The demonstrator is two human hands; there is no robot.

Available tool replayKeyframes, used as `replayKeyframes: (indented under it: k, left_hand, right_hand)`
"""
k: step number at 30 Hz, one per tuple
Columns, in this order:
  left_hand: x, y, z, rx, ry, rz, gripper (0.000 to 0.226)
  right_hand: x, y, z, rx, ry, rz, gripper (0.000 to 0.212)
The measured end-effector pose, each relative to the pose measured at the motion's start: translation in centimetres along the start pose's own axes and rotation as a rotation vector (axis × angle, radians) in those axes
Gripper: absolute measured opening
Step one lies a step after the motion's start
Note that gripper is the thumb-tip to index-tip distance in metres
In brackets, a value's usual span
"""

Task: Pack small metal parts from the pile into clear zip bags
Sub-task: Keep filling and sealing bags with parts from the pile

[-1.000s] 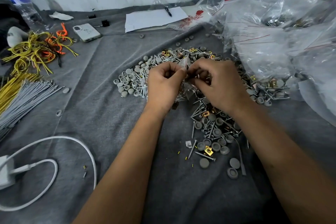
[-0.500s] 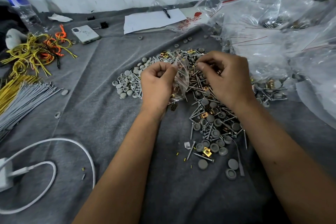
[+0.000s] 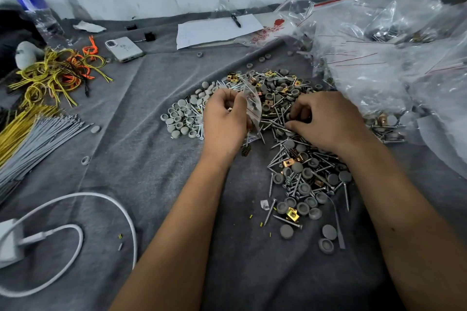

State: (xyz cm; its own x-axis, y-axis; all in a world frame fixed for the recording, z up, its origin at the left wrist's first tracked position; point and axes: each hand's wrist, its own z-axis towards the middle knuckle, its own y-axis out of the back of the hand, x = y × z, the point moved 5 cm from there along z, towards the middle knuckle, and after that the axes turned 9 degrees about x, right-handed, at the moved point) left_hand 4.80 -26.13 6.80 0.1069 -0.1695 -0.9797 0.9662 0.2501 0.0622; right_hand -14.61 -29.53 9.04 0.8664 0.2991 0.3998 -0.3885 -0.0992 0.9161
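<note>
left hand grip: holds zip bag, parts inside | right hand grip: pinching in pile

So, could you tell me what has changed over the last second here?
The right hand let go of the zip bag and moved right, down onto the pile, fingers curled among the screws. The left hand still holds the bag. The phone and cables stayed put.

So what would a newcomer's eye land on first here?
The sprawling pile of silver screws, grey caps and brass clips at centre, with the left hand pinching a small clear zip bag and the right hand picking into it. Crumpled clear plastic bags heap up at right.
</note>
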Motion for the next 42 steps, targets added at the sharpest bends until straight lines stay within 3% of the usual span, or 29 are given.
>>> replayKeyframes:
  k: [7, 16, 22, 25, 29, 33, 42]
  left_hand:
    - [0.3, -0.3, 0.3, 0.033, 0.037, 0.057, 0.002]
    - [0.0, -0.6, 0.1, 0.093, -0.040, 0.040, 0.023]
    - [0.4, -0.5, 0.2, 0.062, 0.004, -0.010, 0.021]
    - [0.0, -0.9, 0.0, 0.076, -0.017, -0.001, 0.018]
    - [-0.2, -0.9, 0.1, 0.083, -0.030, 0.004, 0.017]
    - [-0.4, -0.7, 0.2, 0.110, -0.031, -0.040, 0.018]
    - [-0.9, -0.5, -0.1, 0.113, -0.068, -0.080, 0.021]
  right_hand:
    - [1.0, -0.4, -0.1, 0.046, 0.065, -0.068, 0.005]
    - [1.7, -1.2, -0.1, 0.046, 0.165, -0.028, 0.008]
    - [1.4, 0.0, -0.1, -0.179, 0.187, 0.287, 0.010]
    - [2.5, 0.5, -0.6, -0.257, 0.313, 0.471, 0.010]
    - [4.3, 0.1, -1.3, -0.192, 0.508, 0.607, 0.014]
    - [4.3, -0.6, -1.0, -0.103, 0.482, 0.728, 0.017]
    - [3.3, -0.9, -0.6, -0.067, 0.407, 0.508, 0.013]
